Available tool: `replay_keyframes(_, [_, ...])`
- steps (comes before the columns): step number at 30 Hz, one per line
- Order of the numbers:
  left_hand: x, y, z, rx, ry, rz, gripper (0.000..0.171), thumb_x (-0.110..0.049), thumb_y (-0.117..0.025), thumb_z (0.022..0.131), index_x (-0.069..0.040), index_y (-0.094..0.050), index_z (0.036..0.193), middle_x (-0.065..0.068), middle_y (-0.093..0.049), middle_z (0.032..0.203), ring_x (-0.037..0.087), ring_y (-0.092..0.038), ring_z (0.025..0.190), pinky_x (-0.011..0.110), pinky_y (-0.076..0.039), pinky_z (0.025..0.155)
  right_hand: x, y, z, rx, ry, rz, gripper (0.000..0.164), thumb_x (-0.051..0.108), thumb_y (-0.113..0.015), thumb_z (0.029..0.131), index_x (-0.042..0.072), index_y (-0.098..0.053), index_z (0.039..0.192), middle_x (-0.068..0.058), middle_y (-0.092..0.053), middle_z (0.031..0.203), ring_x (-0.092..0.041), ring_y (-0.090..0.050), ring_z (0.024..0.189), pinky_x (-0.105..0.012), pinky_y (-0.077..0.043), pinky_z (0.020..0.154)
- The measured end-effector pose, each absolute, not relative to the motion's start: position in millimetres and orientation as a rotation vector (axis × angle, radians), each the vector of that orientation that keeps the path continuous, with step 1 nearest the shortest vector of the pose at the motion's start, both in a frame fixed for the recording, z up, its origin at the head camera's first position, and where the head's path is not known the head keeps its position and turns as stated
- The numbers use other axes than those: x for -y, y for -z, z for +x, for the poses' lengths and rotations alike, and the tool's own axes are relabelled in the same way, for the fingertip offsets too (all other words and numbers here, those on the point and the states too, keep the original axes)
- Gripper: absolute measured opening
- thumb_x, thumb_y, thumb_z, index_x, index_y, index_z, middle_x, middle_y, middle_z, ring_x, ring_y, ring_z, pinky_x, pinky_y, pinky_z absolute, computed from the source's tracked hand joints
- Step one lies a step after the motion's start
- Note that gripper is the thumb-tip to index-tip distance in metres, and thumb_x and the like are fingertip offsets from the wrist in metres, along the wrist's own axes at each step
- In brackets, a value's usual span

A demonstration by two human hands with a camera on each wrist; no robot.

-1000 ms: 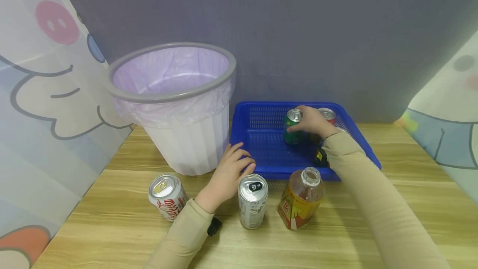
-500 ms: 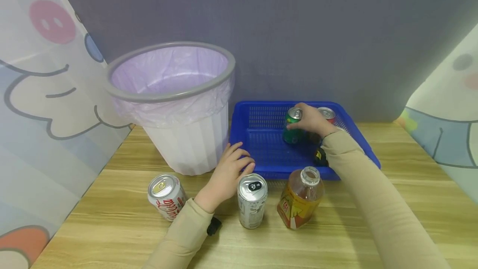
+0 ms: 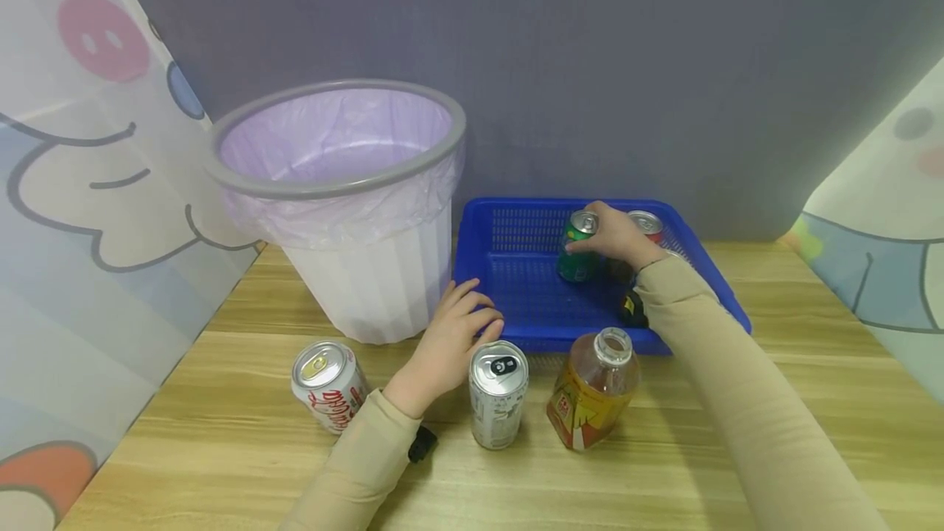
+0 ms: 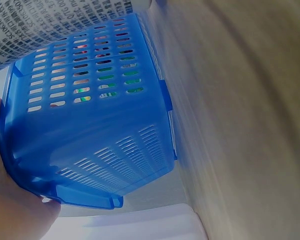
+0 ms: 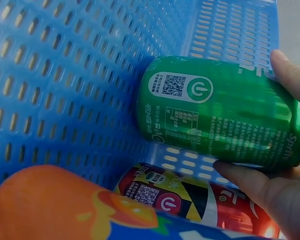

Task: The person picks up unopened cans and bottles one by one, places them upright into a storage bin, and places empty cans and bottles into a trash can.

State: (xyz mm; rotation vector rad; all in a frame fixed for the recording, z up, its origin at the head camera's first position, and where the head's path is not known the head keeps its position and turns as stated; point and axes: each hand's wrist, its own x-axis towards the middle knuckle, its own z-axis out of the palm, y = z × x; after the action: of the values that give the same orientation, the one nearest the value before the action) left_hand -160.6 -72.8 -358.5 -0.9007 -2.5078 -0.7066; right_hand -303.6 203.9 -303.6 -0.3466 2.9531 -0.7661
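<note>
My right hand grips a green Sprite can, thumb on one side and fingers on the other. The can is upright inside the blue basket. Beside it a red can shows partly behind the hand. An orange and blue container fills the near corner of the right wrist view. My left hand rests over the basket's near left corner, fingers spread on the rim. Close to its thumb stands a silver-white can.
A white bin with a grey rim and lilac liner stands left of the basket. In front are a white can with red lettering and an uncapped, square-sided bottle of brown drink. A grey wall rises behind the wooden table.
</note>
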Motion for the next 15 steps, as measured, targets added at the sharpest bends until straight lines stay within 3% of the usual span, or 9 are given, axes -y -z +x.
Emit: replay_keyframes(15, [71.0, 361.0, -160.4, 2.506, 0.709, -0.907, 0.023, -0.025, -0.052, 0.097, -0.012, -0.071, 0.094, 0.005, -0.063, 0.106, 0.036, -0.041, 0.132, 0.061, -0.022, 0.111, -207.7, 303.0, -301.2, -2.925, 0.777, -0.341, 0.084, 0.03, -0.074, 0.082, -0.009, -0.028, 0.141, -0.032, -0.041, 0.136, -0.046, -0.043, 0.123, -0.057, -0.038, 0.102])
